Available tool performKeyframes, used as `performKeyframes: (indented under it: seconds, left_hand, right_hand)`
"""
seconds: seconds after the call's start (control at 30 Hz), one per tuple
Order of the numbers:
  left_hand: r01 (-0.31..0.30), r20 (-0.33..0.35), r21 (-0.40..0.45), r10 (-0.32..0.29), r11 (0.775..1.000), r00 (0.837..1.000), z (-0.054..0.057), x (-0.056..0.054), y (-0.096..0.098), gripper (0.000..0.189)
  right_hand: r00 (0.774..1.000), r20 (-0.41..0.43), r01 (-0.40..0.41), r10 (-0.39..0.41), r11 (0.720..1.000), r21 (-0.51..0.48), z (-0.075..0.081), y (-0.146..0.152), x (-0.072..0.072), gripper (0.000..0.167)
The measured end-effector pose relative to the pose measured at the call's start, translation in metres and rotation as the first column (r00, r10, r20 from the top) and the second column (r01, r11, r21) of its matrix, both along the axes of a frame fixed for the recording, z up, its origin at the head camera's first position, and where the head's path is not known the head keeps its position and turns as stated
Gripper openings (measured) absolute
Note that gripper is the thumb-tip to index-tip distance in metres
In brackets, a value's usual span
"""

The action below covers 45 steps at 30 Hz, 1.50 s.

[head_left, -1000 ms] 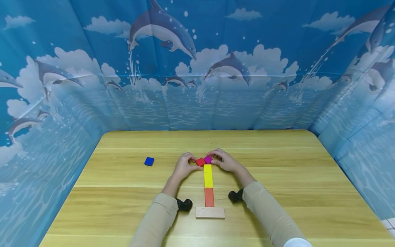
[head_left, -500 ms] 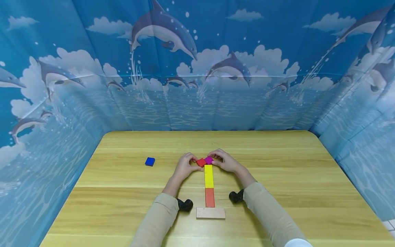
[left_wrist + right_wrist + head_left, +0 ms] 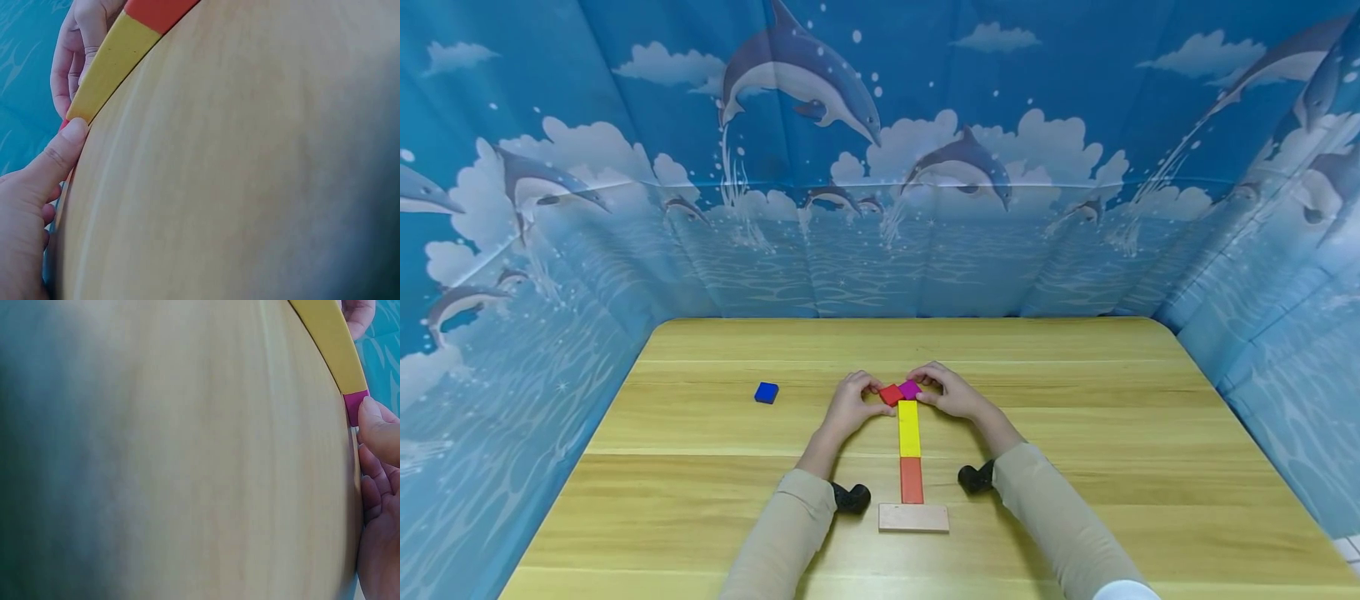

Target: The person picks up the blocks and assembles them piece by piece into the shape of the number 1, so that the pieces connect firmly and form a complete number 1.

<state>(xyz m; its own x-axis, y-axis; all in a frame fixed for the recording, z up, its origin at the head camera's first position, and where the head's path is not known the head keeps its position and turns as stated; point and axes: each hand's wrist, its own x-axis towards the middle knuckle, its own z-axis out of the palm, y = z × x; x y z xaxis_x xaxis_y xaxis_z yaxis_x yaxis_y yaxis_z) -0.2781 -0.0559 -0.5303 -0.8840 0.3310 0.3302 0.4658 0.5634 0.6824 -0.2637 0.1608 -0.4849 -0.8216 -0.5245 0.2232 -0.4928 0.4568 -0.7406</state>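
Thumb and fingers of my left hand (image 3: 852, 403) pinch a small red square block (image 3: 891, 395), set at a slant. Beside it my right hand (image 3: 955, 392) pinches a purple square block (image 3: 910, 389), also turned at an angle. The two blocks touch or nearly touch at the far end of a long yellow block (image 3: 908, 429). In the right wrist view, the purple block (image 3: 355, 407) borders the end of the yellow block (image 3: 334, 347). An orange-red block (image 3: 912, 481) continues the line nearer me, ending against a crosswise plain wooden block (image 3: 913, 517).
A blue square block (image 3: 766, 392) lies apart on the wooden table (image 3: 1075, 400), left of my left hand. Black wrist-worn pieces (image 3: 852, 498) stick out inward below both sleeves. A dolphin-printed curtain (image 3: 880, 250) hangs along the table's back and sides.
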Motion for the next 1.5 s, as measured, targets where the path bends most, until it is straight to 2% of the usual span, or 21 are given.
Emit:
performKeyframes:
  seconds: [0.07,0.3,0.57,0.77,0.87,1.07,1.2,1.43,1.5]
  left_hand:
    - [-0.002,0.011,0.001,0.002,1.0,1.0,0.001,0.001,0.0,0.041]
    - [-0.005,0.031,0.005,0.005,1.0,1.0,0.001,0.001,0.0,0.041]
    - [0.009,0.049,0.036,-0.01,0.999,0.999,-0.002,0.001,-0.002,0.041]
    - [0.029,0.074,0.168,-0.042,0.985,0.996,0.0,0.004,-0.006,0.043]
    - [0.032,0.031,0.251,-0.041,0.967,0.999,0.002,0.006,-0.011,0.039]
    - [0.005,-0.077,0.342,0.023,0.94,0.997,0.008,0.008,-0.027,0.03]
    - [-0.045,-0.093,0.328,0.08,0.944,0.992,0.016,0.01,-0.042,0.028]
    - [-0.137,-0.108,0.268,0.171,0.954,0.979,0.018,0.012,-0.071,0.03]
    - [-0.151,-0.113,0.268,0.187,0.952,0.976,0.018,0.014,-0.08,0.031]
  right_hand:
    - [1.0,0.001,0.006,-0.006,1.0,0.001,-0.003,0.001,-0.001,0.029]
    - [0.999,-0.019,0.031,-0.03,0.999,0.025,-0.03,0.008,-0.017,0.029]
    - [0.999,0.002,0.037,-0.037,0.999,0.016,-0.034,0.009,-0.02,0.028]
    - [0.999,-0.002,0.038,-0.038,0.999,0.025,-0.036,0.009,-0.021,0.028]
    - [0.999,-0.01,0.035,-0.035,0.999,0.019,-0.037,0.009,-0.021,0.028]
    - [0.999,-0.024,0.026,-0.026,1.0,0.01,-0.037,0.01,-0.019,0.027]
    - [0.999,-0.037,0.021,-0.02,1.0,0.002,-0.035,0.009,-0.016,0.027]
    - [1.0,-0.016,-0.003,0.003,1.0,-0.014,-0.002,0.0,0.005,0.027]
    - [1.0,-0.019,-0.005,0.004,1.0,-0.017,0.0,0.0,0.007,0.027]
